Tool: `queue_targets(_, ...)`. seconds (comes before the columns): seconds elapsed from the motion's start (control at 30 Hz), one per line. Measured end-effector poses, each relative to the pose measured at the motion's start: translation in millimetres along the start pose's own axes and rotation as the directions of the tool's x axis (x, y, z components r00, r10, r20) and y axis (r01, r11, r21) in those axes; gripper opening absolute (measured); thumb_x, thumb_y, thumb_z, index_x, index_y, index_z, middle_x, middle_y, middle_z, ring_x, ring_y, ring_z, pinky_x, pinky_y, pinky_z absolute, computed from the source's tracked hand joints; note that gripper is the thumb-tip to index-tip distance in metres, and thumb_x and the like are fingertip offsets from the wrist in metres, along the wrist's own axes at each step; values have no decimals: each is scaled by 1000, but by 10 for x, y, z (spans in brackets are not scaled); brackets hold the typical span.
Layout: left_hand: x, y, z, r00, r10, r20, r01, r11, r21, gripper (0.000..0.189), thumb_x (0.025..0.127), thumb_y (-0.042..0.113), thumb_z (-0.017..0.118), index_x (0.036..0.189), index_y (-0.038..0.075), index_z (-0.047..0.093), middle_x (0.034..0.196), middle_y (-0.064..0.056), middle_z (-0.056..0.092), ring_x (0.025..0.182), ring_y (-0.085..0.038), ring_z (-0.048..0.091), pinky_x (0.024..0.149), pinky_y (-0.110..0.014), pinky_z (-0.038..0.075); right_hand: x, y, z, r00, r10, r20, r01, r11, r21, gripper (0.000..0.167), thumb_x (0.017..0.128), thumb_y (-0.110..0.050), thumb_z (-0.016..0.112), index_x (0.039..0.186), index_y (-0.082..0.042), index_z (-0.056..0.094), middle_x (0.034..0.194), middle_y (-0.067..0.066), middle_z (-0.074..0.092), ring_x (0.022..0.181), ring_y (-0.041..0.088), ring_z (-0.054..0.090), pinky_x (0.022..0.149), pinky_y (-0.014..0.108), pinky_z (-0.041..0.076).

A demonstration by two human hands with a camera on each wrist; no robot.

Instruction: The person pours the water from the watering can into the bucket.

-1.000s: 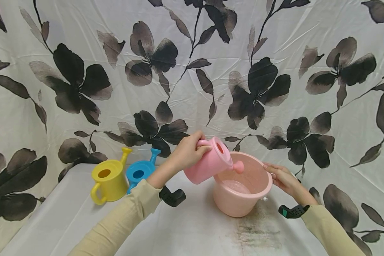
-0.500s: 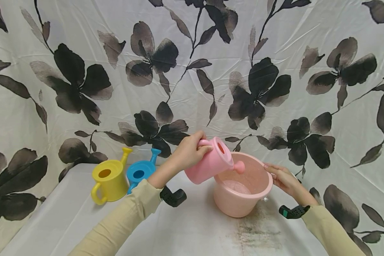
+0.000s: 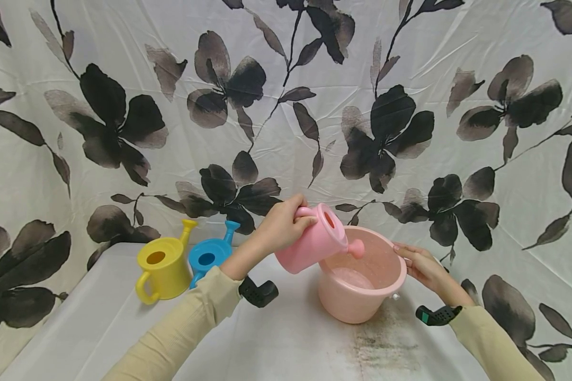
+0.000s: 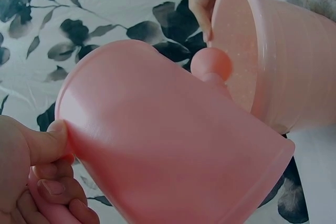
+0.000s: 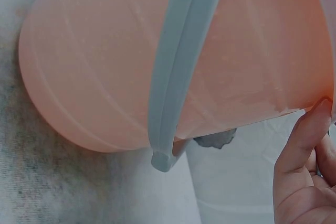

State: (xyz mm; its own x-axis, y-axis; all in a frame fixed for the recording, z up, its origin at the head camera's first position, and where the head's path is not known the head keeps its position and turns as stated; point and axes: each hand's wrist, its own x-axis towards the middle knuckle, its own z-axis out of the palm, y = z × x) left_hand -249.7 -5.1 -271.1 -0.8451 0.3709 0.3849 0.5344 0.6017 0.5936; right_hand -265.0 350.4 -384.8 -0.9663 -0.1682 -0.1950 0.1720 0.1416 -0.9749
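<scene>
Pink watering can [image 3: 309,246] tilted above the table [image 3: 286,344], its spout [image 3: 356,248] at the mouth of the bucket [image 3: 352,307]. Left hand [image 3: 281,225] has fingers curled closed round the handle [image 3: 305,212]; right hand [image 3: 425,269] appears to pinch the bucket's rim between thumb and fingers, fingertips partly hidden.

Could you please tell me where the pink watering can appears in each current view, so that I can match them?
Head: the can is slightly right of centre and low, tilted toward the bucket.
Left wrist: very large, across the middle and down to the bottom edge.
Right wrist: not visible.
Shared landmark: the bucket, at upper right in left wrist, filling much of the upper part in right wrist.
</scene>
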Motion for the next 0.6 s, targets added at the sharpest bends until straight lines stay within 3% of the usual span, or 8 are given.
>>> queue_targets(0.37,10,7,-5,1000,-4,16,4,1000,10,18,91,19,65,92,5,54,75,-8,54,70,-20,53,61,-26,42,10,6,-8,1000,1,4,-1,1000,-6,70,102,-28,47,147,12,14,106,-20,57,94,-7,61,84,17,52)
queue_targets(0.6,16,20,-14,1000,1,13,-2,1000,20,18,91,19,66,90,6,53,73,-7,53,70,-20,52,61,-26,40,13,4,-6,1000,-5,14,5,1000,12,70,102,-27,47,147,13,12,100,-22,58,94,-6,61,83,17,52)
